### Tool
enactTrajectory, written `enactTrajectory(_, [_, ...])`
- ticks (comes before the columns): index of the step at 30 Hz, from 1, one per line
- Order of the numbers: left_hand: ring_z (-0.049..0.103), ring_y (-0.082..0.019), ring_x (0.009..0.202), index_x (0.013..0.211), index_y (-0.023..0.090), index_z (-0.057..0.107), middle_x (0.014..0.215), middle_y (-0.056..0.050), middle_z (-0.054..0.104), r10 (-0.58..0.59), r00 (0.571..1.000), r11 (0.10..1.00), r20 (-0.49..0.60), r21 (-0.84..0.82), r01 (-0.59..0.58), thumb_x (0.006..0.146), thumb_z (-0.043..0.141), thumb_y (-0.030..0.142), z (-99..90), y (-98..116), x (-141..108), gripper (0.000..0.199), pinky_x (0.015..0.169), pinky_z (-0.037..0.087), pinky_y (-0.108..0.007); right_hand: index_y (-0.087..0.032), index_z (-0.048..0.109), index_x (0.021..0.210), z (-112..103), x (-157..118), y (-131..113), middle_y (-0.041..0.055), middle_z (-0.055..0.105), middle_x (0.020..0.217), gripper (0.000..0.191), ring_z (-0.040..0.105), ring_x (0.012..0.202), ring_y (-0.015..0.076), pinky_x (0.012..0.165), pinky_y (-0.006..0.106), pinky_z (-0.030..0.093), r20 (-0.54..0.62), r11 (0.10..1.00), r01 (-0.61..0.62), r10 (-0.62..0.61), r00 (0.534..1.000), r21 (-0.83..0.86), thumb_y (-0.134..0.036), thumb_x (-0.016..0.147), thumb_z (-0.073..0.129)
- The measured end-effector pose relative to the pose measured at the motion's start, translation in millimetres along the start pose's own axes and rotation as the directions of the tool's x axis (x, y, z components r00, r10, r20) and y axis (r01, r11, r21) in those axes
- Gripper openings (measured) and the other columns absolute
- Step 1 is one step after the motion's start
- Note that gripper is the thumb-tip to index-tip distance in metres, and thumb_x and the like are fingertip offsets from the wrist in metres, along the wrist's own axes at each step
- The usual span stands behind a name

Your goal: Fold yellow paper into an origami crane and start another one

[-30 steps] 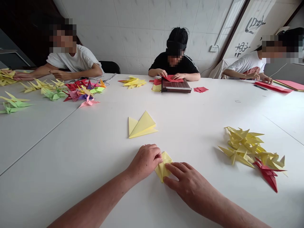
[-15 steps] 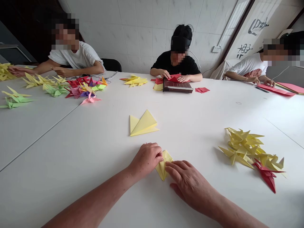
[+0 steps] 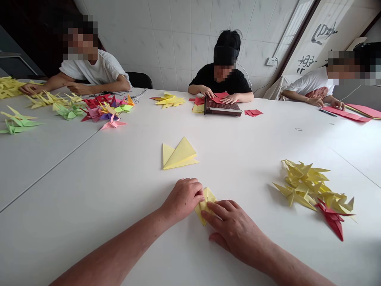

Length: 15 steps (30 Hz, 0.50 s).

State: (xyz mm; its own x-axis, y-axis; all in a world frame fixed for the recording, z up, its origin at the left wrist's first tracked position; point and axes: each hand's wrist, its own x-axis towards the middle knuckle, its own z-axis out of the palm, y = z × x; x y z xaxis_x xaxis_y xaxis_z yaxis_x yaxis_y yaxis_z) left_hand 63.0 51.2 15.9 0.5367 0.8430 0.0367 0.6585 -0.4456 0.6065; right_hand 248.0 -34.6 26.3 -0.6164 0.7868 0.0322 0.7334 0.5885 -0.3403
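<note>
A small folded piece of yellow origami paper (image 3: 203,207), roughly diamond-shaped, lies on the white table between my hands. My left hand (image 3: 186,197) has its fingers curled closed and grips the paper's left edge with thumb and forefinger. Lying over the right side of it is my right hand (image 3: 232,222), its fingers stretched out and a little apart, fingertips pressing the surface; the thumb is off the paper. Just beyond my hands rests another folded yellow paper (image 3: 180,154), with nobody touching it.
Folded yellow cranes (image 3: 306,184) and a red crane (image 3: 331,218) sit at my right. Many coloured cranes (image 3: 104,107) are heaped at the far left. Opposite, a person works at a paper cutter (image 3: 223,107) beside red paper squares (image 3: 253,113). Two other people sit left and right.
My right hand's fingers have slid slightly left across the folded paper and cover more of it. My left hand stays put. The person at far left has shifted a hand to the right.
</note>
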Motion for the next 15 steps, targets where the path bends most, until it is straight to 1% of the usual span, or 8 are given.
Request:
enactTrajectory(3, [0.049,-0.014,0.067,0.059,0.019,0.046,0.066,0.004,0.054,-0.002,1.000,1.000,-0.001,-0.008,0.002,0.077,0.054,0.014,-0.5,0.5,-0.2,0.020,0.074,0.036,-0.030,-0.024,0.050,0.124,0.8,-0.7,0.8,0.0086,0.056,0.124,0.040,0.050,0.106,0.0262,0.089,0.042,0.043,-0.003,1.000,0.006,-0.006,1.000,0.001,-0.027,0.086,0.060])
enactTrajectory(7, [0.047,-0.013,0.066,0.058,0.019,0.045,0.065,0.004,0.052,-0.014,1.000,1.000,0.008,-0.008,0.014,0.077,0.054,0.014,-1.1,1.4,-0.7,0.022,0.073,0.036,-0.030,-0.024,0.052,0.123,1.4,-1.1,1.8,0.0086,0.055,0.126,0.038,0.050,0.108,0.0266,0.090,0.043,0.043,-0.002,1.000,0.021,-0.021,1.000,-0.005,-0.028,0.086,0.060])
enactTrajectory(12, [0.047,-0.013,0.066,0.058,0.018,0.045,0.065,0.004,0.052,-0.026,1.000,1.000,0.008,-0.010,0.026,0.078,0.053,0.014,-0.9,2.2,-0.7,0.021,0.075,0.037,-0.030,-0.023,0.053,0.122,3.5,-4.7,-0.7,0.0100,0.052,0.130,0.040,0.047,0.113,0.0290,0.093,0.044,0.042,-0.003,0.999,0.034,-0.034,0.999,-0.031,-0.031,0.084,0.063])
enactTrajectory(15, [0.048,-0.013,0.069,0.060,0.019,0.047,0.067,0.004,0.053,-0.040,0.999,0.999,-0.007,-0.007,0.040,0.077,0.055,0.015,-0.4,1.6,-0.8,0.020,0.075,0.037,-0.030,-0.021,0.054,0.120,6.6,-9.0,-4.1,0.0122,0.050,0.132,0.044,0.044,0.118,0.0315,0.095,0.045,0.041,0.010,0.998,0.041,-0.041,0.999,-0.049,-0.037,0.081,0.066])
